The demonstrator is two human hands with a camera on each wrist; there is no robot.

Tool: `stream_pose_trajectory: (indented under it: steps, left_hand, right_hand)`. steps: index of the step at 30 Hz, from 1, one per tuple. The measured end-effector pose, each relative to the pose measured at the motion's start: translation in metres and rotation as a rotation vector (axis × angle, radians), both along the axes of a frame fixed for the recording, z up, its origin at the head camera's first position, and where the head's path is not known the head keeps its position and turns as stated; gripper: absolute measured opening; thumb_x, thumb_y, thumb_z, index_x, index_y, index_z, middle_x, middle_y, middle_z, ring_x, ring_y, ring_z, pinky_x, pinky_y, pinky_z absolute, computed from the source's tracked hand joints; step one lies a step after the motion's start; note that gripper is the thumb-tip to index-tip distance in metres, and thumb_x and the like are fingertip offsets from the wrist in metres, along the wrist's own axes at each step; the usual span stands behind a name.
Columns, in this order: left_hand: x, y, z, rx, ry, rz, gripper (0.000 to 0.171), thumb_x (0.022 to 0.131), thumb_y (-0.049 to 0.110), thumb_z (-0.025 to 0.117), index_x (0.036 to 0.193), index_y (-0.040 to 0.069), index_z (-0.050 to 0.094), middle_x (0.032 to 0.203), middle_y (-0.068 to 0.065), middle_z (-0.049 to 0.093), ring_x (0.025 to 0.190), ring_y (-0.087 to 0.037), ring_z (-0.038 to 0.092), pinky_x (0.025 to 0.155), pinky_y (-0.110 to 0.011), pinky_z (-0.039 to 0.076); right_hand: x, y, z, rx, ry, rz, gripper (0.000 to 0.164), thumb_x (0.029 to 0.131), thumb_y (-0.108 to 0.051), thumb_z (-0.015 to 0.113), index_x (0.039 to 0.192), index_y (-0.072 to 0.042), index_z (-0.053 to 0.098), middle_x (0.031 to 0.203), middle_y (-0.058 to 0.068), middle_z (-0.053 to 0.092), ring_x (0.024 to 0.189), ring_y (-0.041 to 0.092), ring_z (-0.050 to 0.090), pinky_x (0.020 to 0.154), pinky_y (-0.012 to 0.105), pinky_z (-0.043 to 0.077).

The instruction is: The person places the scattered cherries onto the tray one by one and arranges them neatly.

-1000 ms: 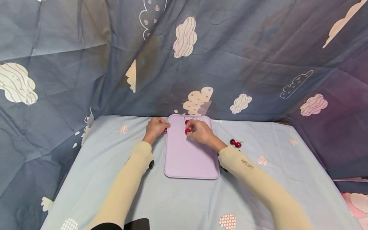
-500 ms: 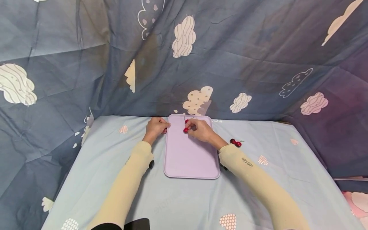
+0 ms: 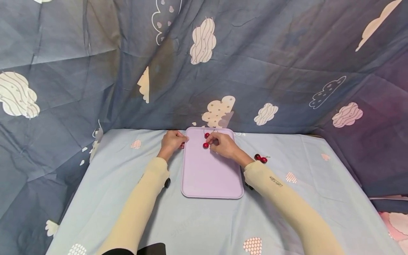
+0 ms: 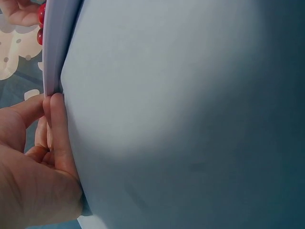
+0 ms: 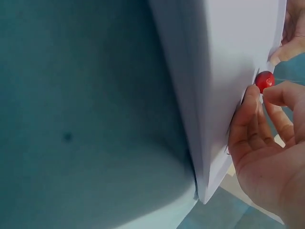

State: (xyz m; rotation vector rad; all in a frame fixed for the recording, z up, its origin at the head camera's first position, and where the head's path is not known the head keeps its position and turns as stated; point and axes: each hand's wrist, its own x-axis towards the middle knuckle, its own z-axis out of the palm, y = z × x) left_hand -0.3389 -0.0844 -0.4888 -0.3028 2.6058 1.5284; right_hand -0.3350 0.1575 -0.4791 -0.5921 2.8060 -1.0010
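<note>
My left hand (image 3: 171, 141) grips the left rim of a lilac tray (image 3: 211, 177) near its far corner. In the left wrist view its fingers (image 4: 59, 124) lie along the tray's edge. My right hand (image 3: 223, 144) is over the far half of the tray, fingers loosely bent. A red cherry (image 3: 205, 145) sits on the tray just left of those fingertips. The right wrist view shows the cherry (image 5: 265, 81) round and in plain sight, thumb and finger tips right at its side. Behind it on the tray is another cherry (image 3: 207, 135) with a thin stem.
Two dark red cherries (image 3: 260, 158) with a stem lie on the pale blue cloth (image 3: 197, 226), right of the tray. A dark cloud-print curtain (image 3: 271, 71) hangs right behind the tray's far edge. Another curtain bounds the right side.
The right fingertips have drawn slightly right, off the cherry they pinched one second ago; more of that cherry shows now. The left hand and the tray have stayed in place.
</note>
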Motion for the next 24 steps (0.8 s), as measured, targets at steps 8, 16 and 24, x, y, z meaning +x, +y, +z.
stream_pose_trajectory:
  steps: [8,16,24]
  left_hand:
    - [0.002,0.003,0.000,-0.006,0.005,-0.004,0.020,0.080,0.030,0.076,0.079,0.011,0.069,0.059,0.003,0.063,0.048,-0.005,0.059,0.050,-0.019,0.048]
    - [0.002,0.004,0.001,-0.003,0.013,-0.006,0.019,0.081,0.028,0.076,0.080,0.011,0.069,0.061,0.001,0.064,0.049,-0.006,0.061,0.051,-0.019,0.049]
    - [0.002,0.001,0.000,-0.002,0.024,-0.001,0.020,0.080,0.029,0.076,0.081,0.010,0.069,0.061,0.001,0.064,0.050,-0.007,0.061,0.052,-0.020,0.049]
  right_hand:
    - [0.026,0.024,0.019,-0.065,0.044,-0.037,0.028,0.083,-0.004,0.062,0.110,-0.012,0.065,0.108,0.004,0.066,0.085,0.019,0.061,0.074,0.031,0.051]
    - [0.071,0.073,0.045,-0.230,0.031,-0.188,0.025,0.089,-0.006,0.057,0.110,-0.019,0.064,0.110,0.006,0.065,0.073,0.027,0.063,0.058,0.028,0.052]
    - [0.109,0.118,0.059,-0.447,-0.132,-0.381,0.026,0.096,-0.022,0.058,0.119,-0.012,0.063,0.098,0.003,0.068,0.060,0.023,0.061,0.047,0.038,0.050]
